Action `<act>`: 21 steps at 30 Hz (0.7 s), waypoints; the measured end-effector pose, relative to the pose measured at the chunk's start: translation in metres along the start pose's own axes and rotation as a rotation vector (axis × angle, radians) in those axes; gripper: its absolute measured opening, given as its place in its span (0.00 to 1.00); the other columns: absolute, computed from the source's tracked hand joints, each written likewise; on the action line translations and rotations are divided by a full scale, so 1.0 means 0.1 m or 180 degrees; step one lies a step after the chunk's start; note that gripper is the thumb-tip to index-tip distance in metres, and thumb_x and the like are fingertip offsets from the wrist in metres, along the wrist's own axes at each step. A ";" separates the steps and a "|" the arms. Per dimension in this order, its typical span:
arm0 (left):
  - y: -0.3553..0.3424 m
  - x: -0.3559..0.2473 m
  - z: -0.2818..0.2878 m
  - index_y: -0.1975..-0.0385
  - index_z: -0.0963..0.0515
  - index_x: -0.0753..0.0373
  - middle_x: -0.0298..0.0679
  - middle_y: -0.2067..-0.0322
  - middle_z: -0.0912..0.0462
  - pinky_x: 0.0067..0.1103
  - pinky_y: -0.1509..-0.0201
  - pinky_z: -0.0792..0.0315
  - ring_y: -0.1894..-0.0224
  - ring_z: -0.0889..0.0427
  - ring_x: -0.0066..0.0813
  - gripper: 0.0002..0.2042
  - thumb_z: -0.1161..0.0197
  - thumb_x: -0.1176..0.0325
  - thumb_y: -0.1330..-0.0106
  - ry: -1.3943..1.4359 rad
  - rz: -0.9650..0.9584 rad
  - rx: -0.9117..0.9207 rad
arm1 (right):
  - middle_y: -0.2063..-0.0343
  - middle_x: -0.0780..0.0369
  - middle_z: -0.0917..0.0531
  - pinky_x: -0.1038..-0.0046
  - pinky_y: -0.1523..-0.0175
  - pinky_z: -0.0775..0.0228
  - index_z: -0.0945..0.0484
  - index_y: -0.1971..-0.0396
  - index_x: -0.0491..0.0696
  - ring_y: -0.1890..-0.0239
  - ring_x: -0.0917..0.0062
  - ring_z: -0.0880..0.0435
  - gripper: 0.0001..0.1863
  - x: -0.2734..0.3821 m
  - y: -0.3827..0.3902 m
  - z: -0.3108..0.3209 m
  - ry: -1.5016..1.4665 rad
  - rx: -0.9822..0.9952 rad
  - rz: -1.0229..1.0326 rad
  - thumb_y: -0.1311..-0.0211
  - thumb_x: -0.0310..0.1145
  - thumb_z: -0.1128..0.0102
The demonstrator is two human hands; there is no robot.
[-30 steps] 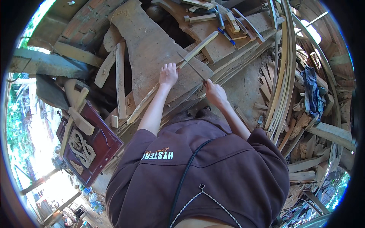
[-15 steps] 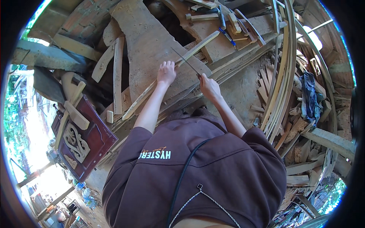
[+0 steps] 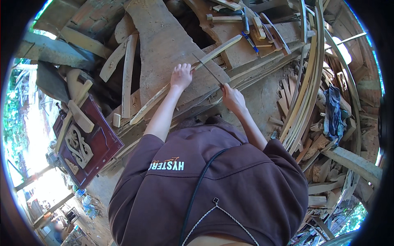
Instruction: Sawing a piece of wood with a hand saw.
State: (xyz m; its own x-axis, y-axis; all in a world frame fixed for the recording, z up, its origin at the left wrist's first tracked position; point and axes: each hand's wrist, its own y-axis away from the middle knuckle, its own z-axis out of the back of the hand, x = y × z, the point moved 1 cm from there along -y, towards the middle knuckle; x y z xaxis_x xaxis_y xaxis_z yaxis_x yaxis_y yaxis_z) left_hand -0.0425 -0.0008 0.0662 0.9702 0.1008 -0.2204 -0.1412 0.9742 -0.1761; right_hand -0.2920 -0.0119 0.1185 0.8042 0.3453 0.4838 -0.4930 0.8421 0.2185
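Observation:
My left hand (image 3: 181,76) is closed over a long pale wooden strip (image 3: 221,48), pressing it down on a broad wooden slab (image 3: 164,41). The strip runs slantwise, its far end out to the upper right and its near end past my left wrist. In my right hand (image 3: 233,99) is a long, narrow, dark file-like tool (image 3: 208,69), gripped at its near end. Its blade crosses the strip just right of my left fingers. The handle is mostly hidden in my fist.
Hand tools, wood blocks and a blue-handled tool (image 3: 250,43) lie at the far right of the bench. Long bent strips (image 3: 305,90) stand on the right beside scrap wood. A dark red carved panel (image 3: 92,139) leans at the left, near a small wood block (image 3: 116,120).
My right hand and the file-like tool have drawn back slightly to the right. My left hand stays closed on the strip. The whole view has shifted a little.

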 end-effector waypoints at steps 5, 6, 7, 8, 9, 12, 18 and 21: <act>0.01 0.00 -0.01 0.65 0.26 0.60 0.42 0.65 0.22 0.33 0.51 0.29 0.57 0.23 0.40 0.10 0.41 0.61 0.36 0.0020 -0.0007 0.0086 | 0.76 0.45 0.19 0.49 0.63 0.30 0.31 0.62 0.47 0.69 0.48 0.19 0.09 -0.07 0.07 0.04 0.0021 0.0054 -0.0043 0.33 0.37 0.55; 0.01 0.01 0.00 0.65 0.26 0.60 0.41 0.65 0.22 0.33 0.52 0.29 0.57 0.23 0.40 0.09 0.41 0.61 0.36 0.0012 -0.0061 0.0037 | 0.76 0.45 0.19 0.48 0.63 0.30 0.31 0.62 0.47 0.69 0.48 0.19 0.09 -0.06 0.02 0.04 0.0042 -0.0006 0.0052 0.33 0.37 0.55; 0.00 0.02 -0.01 0.65 0.26 0.60 0.41 0.65 0.22 0.33 0.52 0.29 0.58 0.23 0.40 0.09 0.41 0.62 0.36 -0.0001 -0.0123 -0.0012 | 0.76 0.45 0.19 0.48 0.63 0.30 0.31 0.62 0.47 0.69 0.48 0.19 0.09 -0.05 -0.06 0.00 0.0050 -0.0005 0.0048 0.33 0.37 0.55; 0.01 0.02 -0.02 0.65 0.26 0.60 0.41 0.65 0.22 0.33 0.52 0.29 0.58 0.23 0.40 0.09 0.41 0.62 0.36 0.0006 -0.0124 -0.0015 | 0.76 0.45 0.20 0.48 0.63 0.30 0.31 0.62 0.47 0.69 0.47 0.19 0.09 -0.01 -0.16 -0.06 0.0048 -0.0019 0.0083 0.33 0.37 0.55; 0.01 0.04 -0.03 0.65 0.26 0.60 0.41 0.65 0.22 0.33 0.52 0.30 0.57 0.23 0.40 0.09 0.42 0.61 0.36 -0.0017 -0.0125 0.0025 | 0.76 0.44 0.20 0.48 0.63 0.30 0.32 0.62 0.47 0.69 0.47 0.19 0.09 0.03 -0.26 -0.13 0.0044 -0.0034 0.0129 0.33 0.37 0.55; -0.02 0.00 -0.02 0.66 0.27 0.60 0.41 0.65 0.22 0.33 0.52 0.30 0.57 0.23 0.39 0.10 0.43 0.60 0.35 -0.0025 -0.0142 0.0073 | 0.76 0.44 0.20 0.48 0.63 0.30 0.32 0.62 0.48 0.69 0.46 0.19 0.09 0.08 -0.41 -0.23 -0.0082 -0.0148 0.0135 0.32 0.37 0.56; -0.02 0.01 0.00 0.66 0.27 0.61 0.42 0.66 0.22 0.33 0.53 0.29 0.58 0.23 0.40 0.09 0.41 0.62 0.37 -0.0029 -0.0064 0.0006 | 0.77 0.44 0.20 0.48 0.64 0.30 0.32 0.61 0.48 0.70 0.46 0.20 0.09 -0.15 -0.06 -0.23 -0.0166 -0.0133 0.0133 0.32 0.38 0.57; 0.03 0.01 -0.02 0.67 0.27 0.61 0.42 0.66 0.21 0.33 0.54 0.29 0.58 0.23 0.41 0.09 0.40 0.63 0.38 0.0002 -0.0060 0.0012 | 0.77 0.44 0.20 0.48 0.65 0.30 0.32 0.61 0.48 0.70 0.46 0.19 0.09 -0.12 0.06 -0.07 -0.0092 -0.0007 0.0029 0.32 0.38 0.57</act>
State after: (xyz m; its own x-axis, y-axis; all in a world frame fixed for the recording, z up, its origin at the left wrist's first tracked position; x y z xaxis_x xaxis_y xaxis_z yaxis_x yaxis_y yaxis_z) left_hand -0.0424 0.0022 0.0638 0.9725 0.0824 -0.2176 -0.1223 0.9767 -0.1766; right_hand -0.3023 -0.0085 0.1075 0.7898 0.3409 0.5099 -0.4995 0.8399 0.2123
